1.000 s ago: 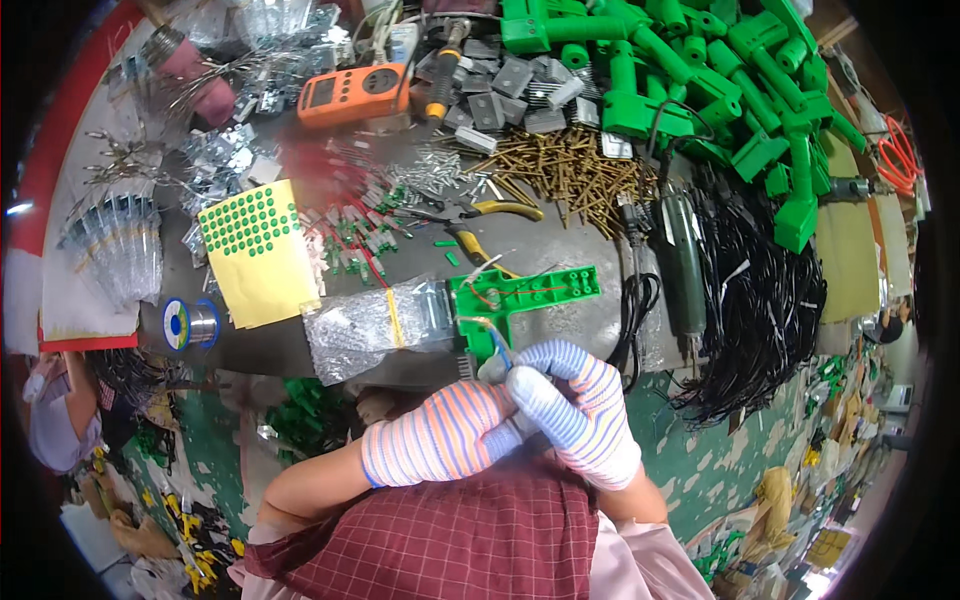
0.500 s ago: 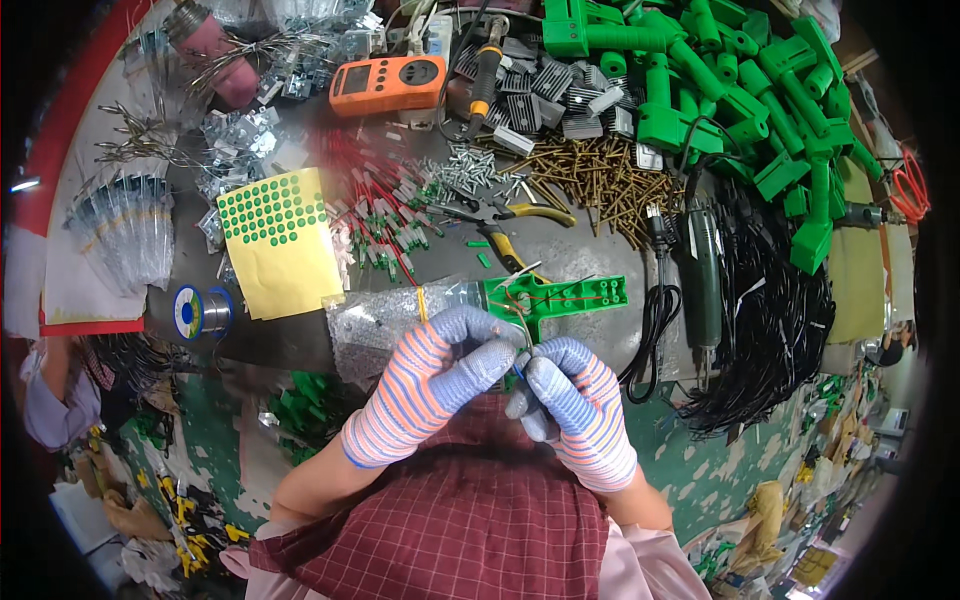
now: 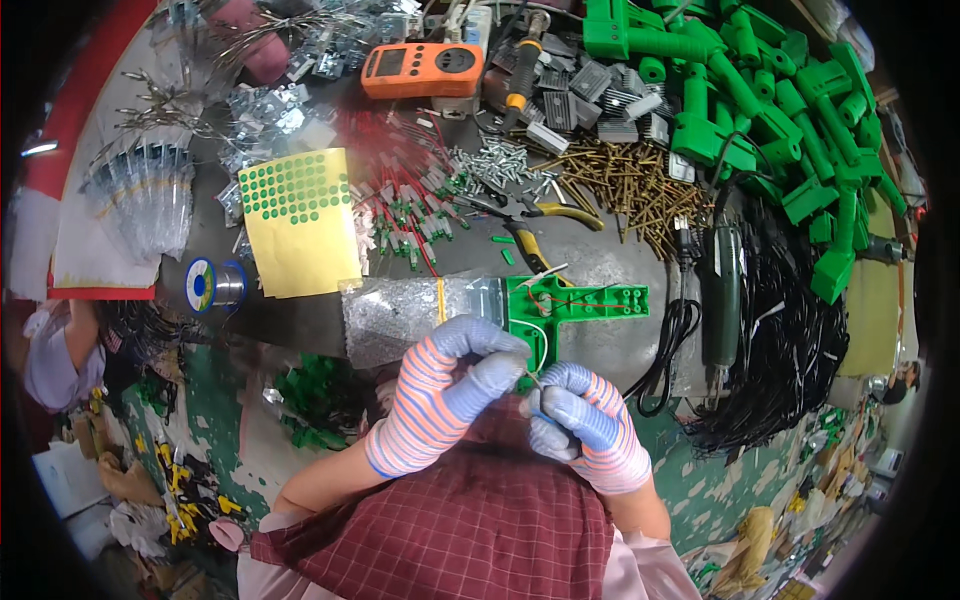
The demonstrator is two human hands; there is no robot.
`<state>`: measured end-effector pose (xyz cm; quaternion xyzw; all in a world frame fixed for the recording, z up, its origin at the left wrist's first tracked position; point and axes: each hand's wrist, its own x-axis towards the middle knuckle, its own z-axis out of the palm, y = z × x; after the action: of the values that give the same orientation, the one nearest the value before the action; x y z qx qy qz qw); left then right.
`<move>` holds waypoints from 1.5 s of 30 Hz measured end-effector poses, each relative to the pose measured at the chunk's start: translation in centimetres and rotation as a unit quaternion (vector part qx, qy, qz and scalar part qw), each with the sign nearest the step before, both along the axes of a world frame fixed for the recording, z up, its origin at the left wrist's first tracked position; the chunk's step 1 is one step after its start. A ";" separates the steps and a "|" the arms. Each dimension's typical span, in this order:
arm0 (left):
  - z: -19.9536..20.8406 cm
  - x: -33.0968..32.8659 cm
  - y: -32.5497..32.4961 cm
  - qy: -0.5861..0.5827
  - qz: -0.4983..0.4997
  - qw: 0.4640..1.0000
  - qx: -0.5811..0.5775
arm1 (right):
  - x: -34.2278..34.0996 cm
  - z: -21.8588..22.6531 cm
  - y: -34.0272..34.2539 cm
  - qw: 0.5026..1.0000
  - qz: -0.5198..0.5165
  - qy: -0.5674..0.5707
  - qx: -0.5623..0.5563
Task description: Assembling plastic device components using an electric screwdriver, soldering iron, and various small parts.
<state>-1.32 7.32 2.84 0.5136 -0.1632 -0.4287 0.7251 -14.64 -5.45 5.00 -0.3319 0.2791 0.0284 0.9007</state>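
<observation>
- Wire (image 3: 545, 343), head view: a white strand curving from the green housing (image 3: 600, 301) to the gloved fingertips, by the table's near edge.
- Left hand (image 3: 445, 388): thumb and forefinger pinched together on the wire.
- Right hand (image 3: 590, 428): thumb and forefinger closed on the thin end; the inside of the curled fingers is hidden.
- Green housing: hollow side up at the table's (image 3: 628, 262) near edge, just beside a bubble-wrap pack (image 3: 392, 315).
- Pliers (image 3: 530, 240): beyond the housing, handles spread.
- Orange meter (image 3: 422, 72): toward the far edge.

a green t-shaped plastic shell (image 3: 570, 311) lies hollow side up, a white wire (image 3: 545, 344) curving over its near part.
</observation>
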 end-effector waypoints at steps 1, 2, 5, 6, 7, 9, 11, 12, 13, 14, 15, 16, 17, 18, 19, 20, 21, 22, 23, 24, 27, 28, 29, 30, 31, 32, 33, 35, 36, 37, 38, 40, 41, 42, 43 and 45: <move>0.2 -0.1 -0.3 -0.063 0.010 0.998 0.010 | -0.2 -0.6 0.4 0.986 0.000 -0.025 -0.164; 0.4 -0.1 -0.6 -0.125 0.020 0.992 0.021 | -0.5 -0.9 0.8 0.945 0.000 -0.052 -0.323; -0.7 0.2 0.4 -0.274 0.010 0.960 0.053 | -0.9 -0.1 1.9 0.906 -0.033 0.002 -0.422; -0.7 -0.1 0.8 -0.210 -0.004 0.975 0.067 | -1.1 -0.6 1.9 0.847 -0.014 0.011 -0.531; -0.6 0.1 1.0 -0.211 0.000 0.975 0.071 | -1.1 -1.2 2.1 0.862 -0.062 0.007 -0.504; -0.2 0.8 1.4 0.274 -0.020 0.960 -0.055 | -1.9 -2.4 1.7 0.859 -0.059 -0.003 -0.508; 0.6 1.7 2.0 0.175 -0.058 0.983 -0.006 | -1.4 -2.4 1.6 0.859 -0.036 -0.020 -0.510; 0.8 2.2 2.4 0.075 -0.107 0.991 0.042 | -0.8 -2.1 2.0 0.887 -0.065 -0.003 -0.457; 0.5 2.5 3.0 -0.033 -0.079 0.995 0.042 | -0.4 -1.8 2.2 0.911 -0.094 0.015 -0.402; 1.1 3.3 4.1 -0.006 -0.078 0.995 0.057 | -0.9 -1.7 1.7 0.913 -0.078 0.053 -0.396; 0.6 4.6 5.2 -0.078 -0.134 0.987 0.049 | -0.9 -1.8 1.5 0.930 -0.107 0.034 -0.350; 0.2 6.0 6.3 -0.148 -0.190 0.970 0.041 | -0.9 -1.8 1.5 0.944 -0.135 0.017 -0.301; 0.4 7.3 7.0 -0.298 -0.251 0.918 0.076 | -0.5 -1.9 1.2 0.944 -0.121 0.023 -0.306; 0.9 7.0 7.0 -0.291 -0.255 0.919 0.072 | -0.3 -2.0 1.1 0.943 -0.121 0.031 -0.307; 1.5 6.6 7.0 -0.330 -0.230 0.907 0.123 | 0.0 -2.1 1.0 0.950 -0.095 0.032 -0.295; 1.7 6.1 7.0 -0.368 -0.206 0.890 0.172 | 0.3 -2.1 1.0 0.956 -0.071 0.033 -0.282; 1.3 5.2 6.8 -0.352 -0.149 0.913 0.140 | 1.3 -1.4 1.2 0.969 -0.075 0.062 -0.229; 1.2 4.7 6.0 -0.348 -0.152 0.915 0.134 | 1.7 -1.0 1.1 0.967 -0.078 0.068 -0.233; 1.0 4.0 4.9 -0.418 -0.081 0.901 0.085 | 2.0 -0.7 1.1 0.966 -0.074 0.074 -0.238; 0.9 3.5 3.7 -0.483 -0.012 0.875 0.035 | 1.9 -0.7 0.9 0.965 -0.076 0.078 -0.240; 0.8 2.8 1.1 -0.610 0.023 0.789 0.071 | 1.2 -1.6 1.1 0.955 -0.117 0.079 -0.259; 0.8 2.6 0.4 -0.663 0.050 0.739 0.109 | 1.1 -1.8 1.4 0.946 -0.125 0.085 -0.288; 0.3 2.3 0.0 -0.675 0.063 0.725 0.119 | 1.0 -1.8 1.7 0.935 -0.132 0.091 -0.316; -0.1 2.1 -0.1 -0.675 0.061 0.726 0.117 | 1.0 -1.8 2.0 0.935 -0.135 0.093 -0.316; -0.4 1.7 -0.2 -0.621 0.054 0.772 0.127 | 1.1 -1.7 2.4 0.930 -0.151 0.074 -0.327; -0.5 1.4 -0.1 -0.563 0.046 0.814 0.137 | 1.1 -1.6 2.5 0.925 -0.167 0.056 -0.338; -0.5 1.2 0.0 -0.491 0.027 0.860 0.135 | 0.9 -2.1 2.5 0.915 -0.165 0.041 -0.366; -0.3 1.1 -0.2 -0.405 0.017 0.908 0.107 | 1.2 -1.9 2.2 0.897 -0.148 0.025 -0.416; -0.2 1.1 -0.2 -0.314 0.010 0.946 0.078 | 1.3 -1.9 2.0 0.875 -0.129 0.009 -0.466; -0.5 1.0 -0.2 -0.253 0.003 0.966 0.052 | 1.2 -2.0 1.9 0.877 -0.121 0.009 -0.465; -0.5 1.0 -0.2 -0.254 0.007 0.966 0.055 | 1.1 -2.2 1.9 0.878 -0.117 0.006 -0.463; -0.2 0.8 0.1 -0.080 -0.035 0.996 0.011 | 1.1 -2.5 2.0 0.878 -0.109 -0.019 -0.466; 0.1 0.2 0.1 0.034 -0.032 0.999 0.007 | 0.9 -2.3 2.2 0.883 -0.114 -0.005 -0.456; 0.7 0.2 0.0 0.095 -0.047 0.994 0.023 | 1.0 -2.4 2.1 0.873 -0.113 -0.005 -0.475; 0.5 0.3 0.0 0.133 -0.067 0.988 0.025 | 1.0 -2.2 2.2 0.865 -0.110 0.010 -0.489; -0.7 0.2 0.1 0.246 -0.098 0.964 -0.011 | 0.7 -2.3 2.3 0.851 -0.104 0.029 -0.514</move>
<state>-1.08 7.46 2.16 0.3661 -0.0344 -0.6092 0.7026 -13.92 -3.17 2.73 -0.7154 0.3127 -0.2033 0.5908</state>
